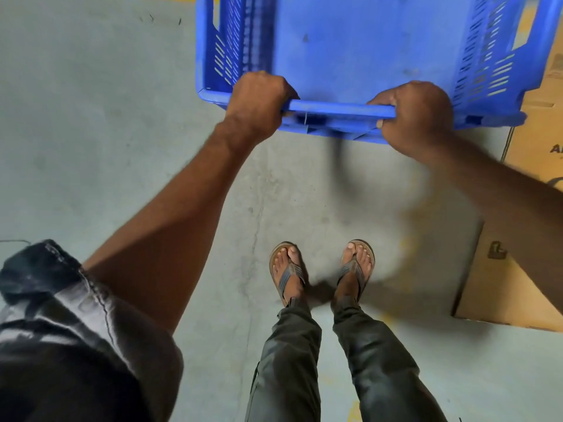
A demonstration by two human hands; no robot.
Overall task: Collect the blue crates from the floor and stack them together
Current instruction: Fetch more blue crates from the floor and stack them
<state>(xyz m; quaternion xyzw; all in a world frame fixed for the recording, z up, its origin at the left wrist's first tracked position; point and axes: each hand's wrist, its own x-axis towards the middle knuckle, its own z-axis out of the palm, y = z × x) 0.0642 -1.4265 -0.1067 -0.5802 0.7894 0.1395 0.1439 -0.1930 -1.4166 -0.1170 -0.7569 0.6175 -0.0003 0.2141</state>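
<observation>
A blue plastic crate [359, 47] with slotted side walls and a solid bottom fills the top of the head view, open side up and empty. Both hands grip its near rim. My left hand [259, 102] is closed over the rim near the crate's left corner. My right hand [417, 117] is closed over the same rim further right. The crate looks lifted off the grey concrete floor, with a blurred shadow under it. No other crate is in view.
Flattened brown cardboard [511, 269] lies on the floor at the right, partly under the crate's right side. My feet in sandals [323, 269] stand just below the crate. Grey floor [91, 117] spreads to the left.
</observation>
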